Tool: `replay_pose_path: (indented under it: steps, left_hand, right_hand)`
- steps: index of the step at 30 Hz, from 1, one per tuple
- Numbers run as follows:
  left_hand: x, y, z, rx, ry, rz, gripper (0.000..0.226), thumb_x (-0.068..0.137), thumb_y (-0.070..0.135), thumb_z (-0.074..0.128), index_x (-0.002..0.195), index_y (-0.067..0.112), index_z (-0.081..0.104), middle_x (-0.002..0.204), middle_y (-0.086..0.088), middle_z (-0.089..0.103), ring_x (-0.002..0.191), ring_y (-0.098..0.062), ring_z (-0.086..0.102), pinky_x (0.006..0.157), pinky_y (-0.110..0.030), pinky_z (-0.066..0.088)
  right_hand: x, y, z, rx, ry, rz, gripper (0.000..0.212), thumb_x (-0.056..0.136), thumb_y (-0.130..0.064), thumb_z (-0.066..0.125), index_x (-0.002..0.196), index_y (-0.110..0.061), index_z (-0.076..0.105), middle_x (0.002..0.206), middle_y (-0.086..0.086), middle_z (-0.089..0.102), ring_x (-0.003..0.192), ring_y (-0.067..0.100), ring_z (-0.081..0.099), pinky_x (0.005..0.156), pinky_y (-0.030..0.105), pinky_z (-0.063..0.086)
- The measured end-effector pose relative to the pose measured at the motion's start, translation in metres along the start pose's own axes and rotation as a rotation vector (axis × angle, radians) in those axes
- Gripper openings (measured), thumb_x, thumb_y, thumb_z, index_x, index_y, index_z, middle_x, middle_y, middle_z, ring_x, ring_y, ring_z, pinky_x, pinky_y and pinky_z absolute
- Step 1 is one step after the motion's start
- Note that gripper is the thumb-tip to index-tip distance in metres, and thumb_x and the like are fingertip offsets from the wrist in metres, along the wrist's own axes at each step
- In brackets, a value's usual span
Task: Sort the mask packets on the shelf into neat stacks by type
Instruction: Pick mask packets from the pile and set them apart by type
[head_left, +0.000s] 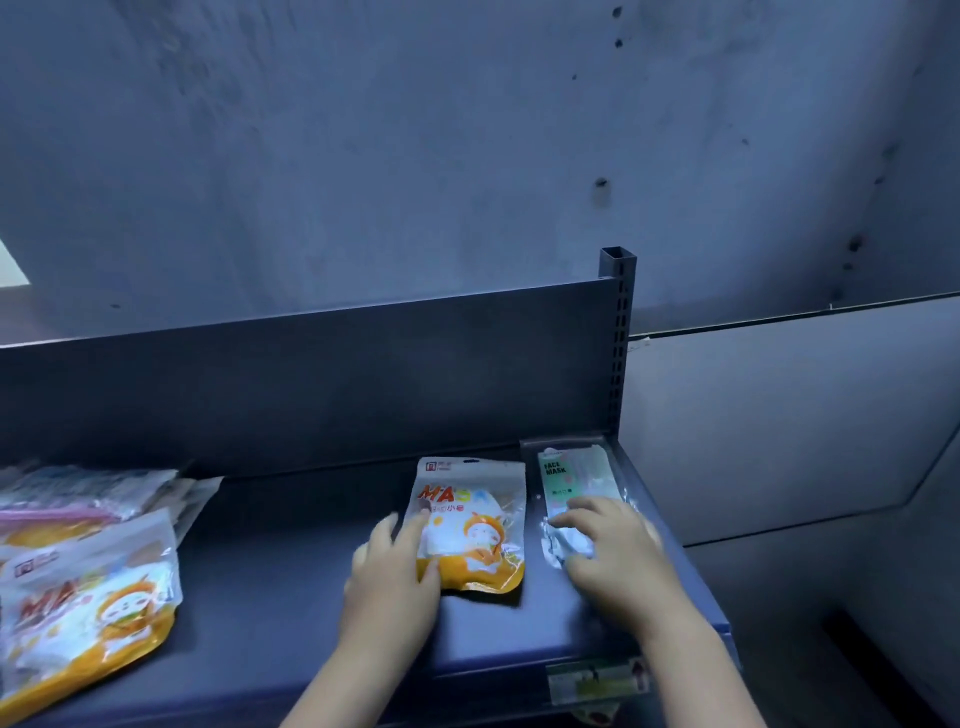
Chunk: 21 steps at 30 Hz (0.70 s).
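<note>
While the right hand (613, 545) is lying flat, fingers spread, over the clear face-mask packet (574, 480) at the shelf's (291, 587) right end, the left hand (395, 577) is covering the orange packet's (475, 525) left edge; blur is hiding whether it grips. The frame is cutting off the left pile (78, 571).

The dark blue shelf (291, 561) carries an orange mask packet (480, 514), lying flat. Just right of it is a clear face-mask packet (571, 475) — well left of it, a loose pile of packets (88, 561).

Cartoon packet (472, 525) left of clear packet (576, 493)
</note>
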<state>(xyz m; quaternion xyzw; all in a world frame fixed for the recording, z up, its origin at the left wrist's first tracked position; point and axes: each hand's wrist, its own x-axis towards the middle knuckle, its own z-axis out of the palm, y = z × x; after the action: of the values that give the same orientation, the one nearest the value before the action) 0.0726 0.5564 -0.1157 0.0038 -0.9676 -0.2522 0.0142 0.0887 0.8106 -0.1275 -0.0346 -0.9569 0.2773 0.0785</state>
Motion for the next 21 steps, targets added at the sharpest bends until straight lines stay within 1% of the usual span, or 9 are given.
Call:
replay_pose_path:
  steps: [1,2,4,7,9,10,13,16,21]
  left_hand:
    - [0.001,0.001,0.001,0.01,-0.009,0.059,0.06,0.097,0.029,0.05,0.154,0.043,0.037,0.166,0.009,0.028,0.146,-0.02,0.029,0.112,-0.042,0.039]
    - [0.002,0.002,0.002,0.019,-0.026,0.119,0.06,0.097,0.03,0.05,0.154,0.043,0.038,0.168,0.013,0.024,0.15,-0.016,0.025,0.114,-0.042,0.036]
    - [0.004,0.005,0.006,0.055,-0.069,0.196,0.059,0.096,0.044,0.047,0.154,0.044,0.038,0.166,0.017,0.028,0.152,-0.01,0.023,0.117,-0.04,0.033]
    - [0.005,0.004,0.01,0.153,-0.052,0.218,0.061,0.096,0.062,0.043,0.154,0.044,0.036,0.161,0.02,0.033,0.15,-0.009,0.023,0.114,-0.036,0.037]
    - [0.008,0.003,0.012,0.206,-0.017,0.213,0.063,0.097,0.066,0.04,0.155,0.042,0.034,0.16,0.019,0.034,0.148,-0.011,0.026,0.11,-0.035,0.04]
    - [0.01,0.002,0.012,0.222,-0.011,0.208,0.064,0.098,0.065,0.039,0.156,0.041,0.033,0.16,0.018,0.034,0.148,-0.012,0.026,0.11,-0.035,0.041]
    - [0.018,0.004,0.015,0.232,-0.015,0.178,0.064,0.101,0.063,0.036,0.159,0.038,0.027,0.164,0.014,0.03,0.15,-0.016,0.022,0.111,-0.036,0.04]
    - [0.027,0.005,0.02,0.259,-0.031,0.161,0.064,0.102,0.061,0.033,0.161,0.036,0.023,0.168,0.009,0.024,0.154,-0.021,0.018,0.113,-0.04,0.04]
    - [0.042,0.008,0.027,0.261,-0.066,0.14,0.067,0.103,0.061,0.027,0.164,0.035,0.014,0.174,0.003,0.01,0.16,-0.023,0.005,0.124,-0.043,0.027]
  right_hand:
    - [0.001,-0.003,-0.003,-0.01,-0.056,0.025,0.054,0.074,-0.038,0.043,0.121,-0.043,0.068,0.136,-0.023,0.054,0.135,0.007,0.041,0.114,0.036,0.029]
    - [0.002,-0.006,-0.005,-0.013,-0.078,0.049,0.056,0.077,-0.044,0.04,0.128,-0.043,0.065,0.142,-0.021,0.05,0.139,0.007,0.038,0.116,0.035,0.026]
    - [0.006,-0.01,-0.005,-0.051,-0.062,0.08,0.056,0.088,-0.053,0.039,0.14,-0.043,0.057,0.155,-0.016,0.043,0.147,0.01,0.031,0.119,0.037,0.025]
    - [0.015,-0.009,-0.003,-0.127,-0.097,0.114,0.061,0.1,-0.059,0.038,0.158,-0.04,0.033,0.17,-0.01,0.022,0.158,0.017,0.014,0.125,0.042,0.016]
    - [0.019,-0.007,0.0,-0.161,-0.15,0.132,0.066,0.102,-0.059,0.035,0.163,-0.038,0.02,0.173,-0.007,0.012,0.16,0.021,0.008,0.128,0.045,0.012]
    - [0.02,-0.007,0.002,-0.189,-0.17,0.134,0.067,0.102,-0.058,0.035,0.163,-0.037,0.017,0.174,-0.006,0.01,0.16,0.022,0.007,0.128,0.046,0.011]
    - [0.022,-0.007,0.007,-0.248,-0.191,0.135,0.068,0.101,-0.053,0.036,0.163,-0.036,0.017,0.174,-0.003,0.007,0.16,0.025,0.004,0.128,0.048,0.007]
    - [0.025,-0.009,0.007,-0.255,-0.192,0.141,0.068,0.1,-0.052,0.037,0.163,-0.035,0.019,0.174,-0.003,0.008,0.16,0.025,0.004,0.128,0.049,0.007]
    - [0.026,-0.008,0.007,-0.258,-0.186,0.135,0.067,0.1,-0.051,0.036,0.163,-0.035,0.02,0.174,-0.003,0.009,0.16,0.025,0.004,0.128,0.048,0.007]
